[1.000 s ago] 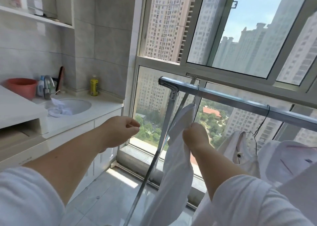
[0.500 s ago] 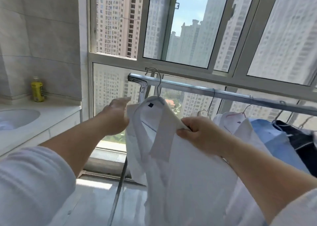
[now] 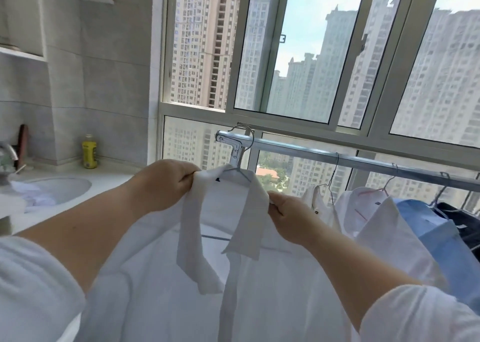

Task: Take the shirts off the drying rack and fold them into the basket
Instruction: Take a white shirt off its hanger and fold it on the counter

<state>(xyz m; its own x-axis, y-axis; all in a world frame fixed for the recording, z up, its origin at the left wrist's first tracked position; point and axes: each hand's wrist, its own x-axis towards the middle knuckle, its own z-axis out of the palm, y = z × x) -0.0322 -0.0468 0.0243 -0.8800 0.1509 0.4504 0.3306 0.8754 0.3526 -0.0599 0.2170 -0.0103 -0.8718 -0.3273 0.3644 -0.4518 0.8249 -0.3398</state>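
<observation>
A white collared shirt [image 3: 228, 212] hangs on a wire hanger [image 3: 240, 157] hooked at the left end of the metal drying rack bar [image 3: 363, 161]. My left hand [image 3: 163, 183] grips the shirt's left shoulder by the collar. On the other side of the collar, my right hand [image 3: 288, 218] pinches the right shoulder. Further right on the bar hang more shirts: two white ones [image 3: 363, 212], a light blue one [image 3: 428, 227] and a dark one [image 3: 457, 212]. No basket is in view.
A white counter with a round sink [image 3: 59, 189] holding cloth stands to the left, a yellow bottle [image 3: 89, 151] at its back. Large windows [image 3: 298, 56] run behind the rack. A tiled wall and shelves rise at the left.
My left hand has reached in and taken hold of the shirt's left shoulder. My right hand has shifted its hold to the right shoulder. The view has swung back left.
</observation>
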